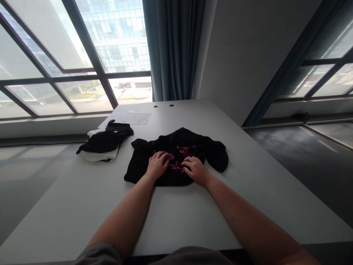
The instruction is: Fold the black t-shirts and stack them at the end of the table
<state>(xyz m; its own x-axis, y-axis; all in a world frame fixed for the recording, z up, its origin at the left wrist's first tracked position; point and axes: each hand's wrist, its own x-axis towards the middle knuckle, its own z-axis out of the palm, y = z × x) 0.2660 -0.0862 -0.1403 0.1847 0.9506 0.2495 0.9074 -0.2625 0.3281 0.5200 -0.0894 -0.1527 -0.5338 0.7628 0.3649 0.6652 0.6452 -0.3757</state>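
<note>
A black T-shirt (171, 176) with pink lettering on its front lies spread, a little rumpled, on the white table (190, 217). One sleeve sticks out at its right side. My left hand (158, 164) rests on the shirt left of the lettering, palm down with its fingers stretched forward. Resting on the right part of the print, my right hand (195, 169) points to the left, its fingers extended and somewhat bent. Both hands touch the cloth, and neither grips a fold that I can see.
A pile of black and white clothes (106, 141) lies at the table's left edge. Behind it are paper sheets (138, 118). Two round holes (171, 105) sit near the far edge. Beyond stand windows, a blue curtain (173, 51) and a wall (237, 55).
</note>
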